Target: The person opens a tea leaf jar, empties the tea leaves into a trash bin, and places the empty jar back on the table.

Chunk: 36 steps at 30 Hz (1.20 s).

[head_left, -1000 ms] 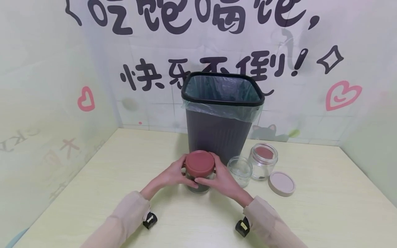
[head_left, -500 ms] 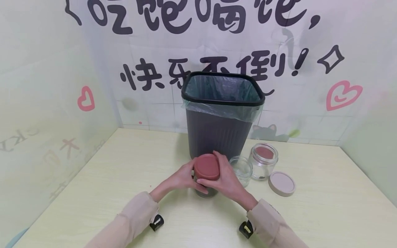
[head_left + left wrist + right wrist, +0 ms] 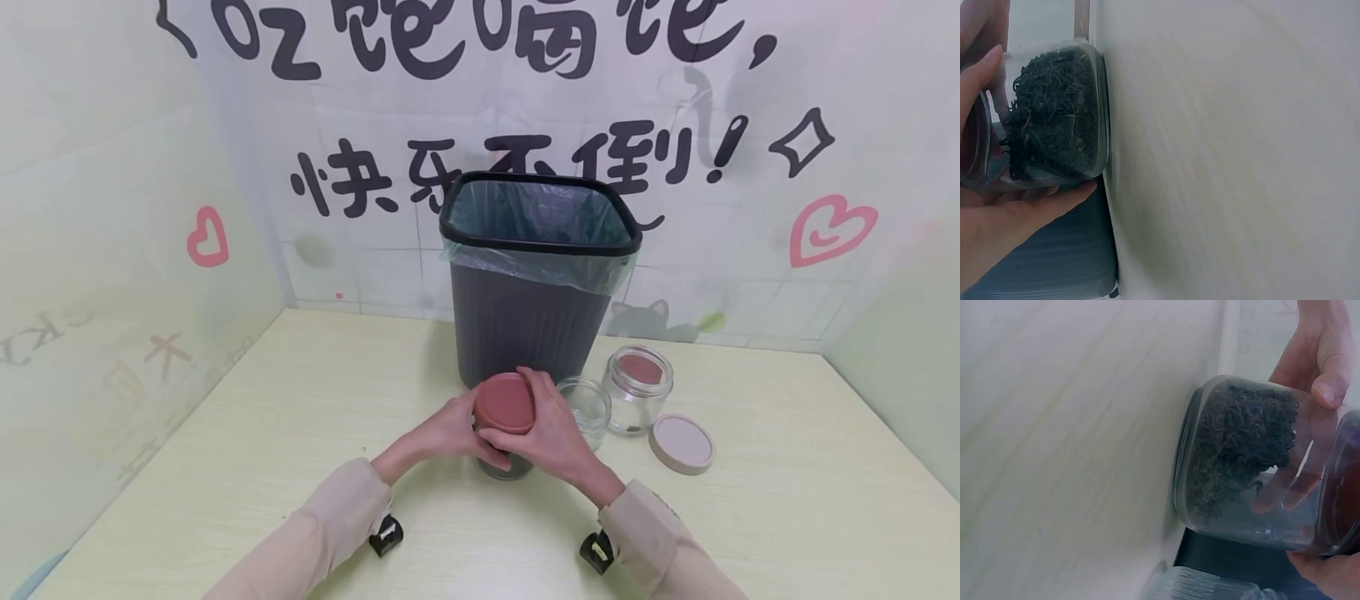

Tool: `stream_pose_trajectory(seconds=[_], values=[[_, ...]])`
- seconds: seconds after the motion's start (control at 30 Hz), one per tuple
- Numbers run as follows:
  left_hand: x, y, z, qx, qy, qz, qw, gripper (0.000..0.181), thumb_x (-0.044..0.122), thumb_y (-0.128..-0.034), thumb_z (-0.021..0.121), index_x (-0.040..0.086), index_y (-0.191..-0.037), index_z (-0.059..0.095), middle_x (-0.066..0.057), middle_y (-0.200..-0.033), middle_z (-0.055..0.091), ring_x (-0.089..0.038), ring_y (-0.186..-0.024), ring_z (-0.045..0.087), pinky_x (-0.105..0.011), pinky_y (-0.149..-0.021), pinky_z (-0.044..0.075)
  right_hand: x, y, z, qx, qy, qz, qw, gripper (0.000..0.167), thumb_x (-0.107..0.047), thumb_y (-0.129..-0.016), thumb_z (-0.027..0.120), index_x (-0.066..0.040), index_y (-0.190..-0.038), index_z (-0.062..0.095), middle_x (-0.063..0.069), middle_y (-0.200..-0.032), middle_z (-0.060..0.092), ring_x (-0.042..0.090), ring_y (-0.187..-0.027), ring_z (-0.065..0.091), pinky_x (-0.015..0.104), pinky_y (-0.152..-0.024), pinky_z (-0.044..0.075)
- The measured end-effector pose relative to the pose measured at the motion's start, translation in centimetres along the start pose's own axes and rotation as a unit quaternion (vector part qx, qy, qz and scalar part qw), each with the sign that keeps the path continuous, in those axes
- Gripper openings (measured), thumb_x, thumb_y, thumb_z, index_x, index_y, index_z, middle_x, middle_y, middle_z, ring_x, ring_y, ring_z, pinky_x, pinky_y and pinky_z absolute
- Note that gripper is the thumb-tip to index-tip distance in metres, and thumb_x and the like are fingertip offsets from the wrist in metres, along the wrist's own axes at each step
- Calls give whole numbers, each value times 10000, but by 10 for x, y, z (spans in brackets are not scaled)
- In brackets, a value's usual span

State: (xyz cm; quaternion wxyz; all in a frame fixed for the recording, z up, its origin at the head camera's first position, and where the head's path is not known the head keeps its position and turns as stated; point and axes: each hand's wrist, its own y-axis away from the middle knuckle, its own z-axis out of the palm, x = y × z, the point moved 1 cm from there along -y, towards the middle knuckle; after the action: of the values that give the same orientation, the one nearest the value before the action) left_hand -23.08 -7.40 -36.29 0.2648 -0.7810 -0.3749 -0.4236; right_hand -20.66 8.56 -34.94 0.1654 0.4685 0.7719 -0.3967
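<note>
A clear jar (image 3: 1029, 175) with a red lid (image 3: 506, 404) stands upright, or nearly so, on the table in front of the bin. Dark curled strands, like dried tea leaves (image 3: 1241, 437), fill part of it. My left hand (image 3: 459, 429) grips the jar's left side, its fingers round the body below the lid. From the right, my right hand (image 3: 557, 437) holds the lid, with the thumb across the front and the fingers along the far side. In the head view the hands hide most of the jar's body.
Close behind stands a dark bin (image 3: 525, 325) with a plastic liner. To the right are an open glass jar (image 3: 588, 408), a second glass jar (image 3: 636, 400) with something red inside, and a pale pink round lid (image 3: 682, 444) on the table. Printed sheets wall the sides and back.
Both hands have shifted the lidded jar a little to the right and toward me. The right hand has turned slightly round the lid. The bin and other jars have not moved.
</note>
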Motion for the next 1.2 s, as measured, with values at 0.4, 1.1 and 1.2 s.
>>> stream_pose_trajectory(seconds=[0.4,1.1,1.2], values=[[-3,-2,-3,-70,41,-35,10000,909,210,-569,842,140,-1327,345,16,-1228,494,-138,-1124,449,-376,-935,365,6,-4,0,-12,-43,-185,9998,704,-367,-610,768,-73,-1172,462,36,-1041,518,160,-856,538,320,-696,474],[-5,-4,-1,-18,-85,64,9999,903,224,-577,838,121,-1325,342,-5,-1217,504,-164,-1120,458,-389,-933,369,9,-6,-3,-107,-66,-232,9997,717,-328,-611,777,-51,-1190,457,31,-1056,526,183,-895,537,348,-725,463],[-4,-4,-1,-8,-117,77,9999,904,223,-579,837,114,-1327,340,-13,-1220,505,-166,-1123,459,-385,-933,369,10,-6,-3,-128,-72,-242,9996,717,-331,-612,776,-51,-1192,459,28,-1055,527,182,-894,538,351,-728,462]])
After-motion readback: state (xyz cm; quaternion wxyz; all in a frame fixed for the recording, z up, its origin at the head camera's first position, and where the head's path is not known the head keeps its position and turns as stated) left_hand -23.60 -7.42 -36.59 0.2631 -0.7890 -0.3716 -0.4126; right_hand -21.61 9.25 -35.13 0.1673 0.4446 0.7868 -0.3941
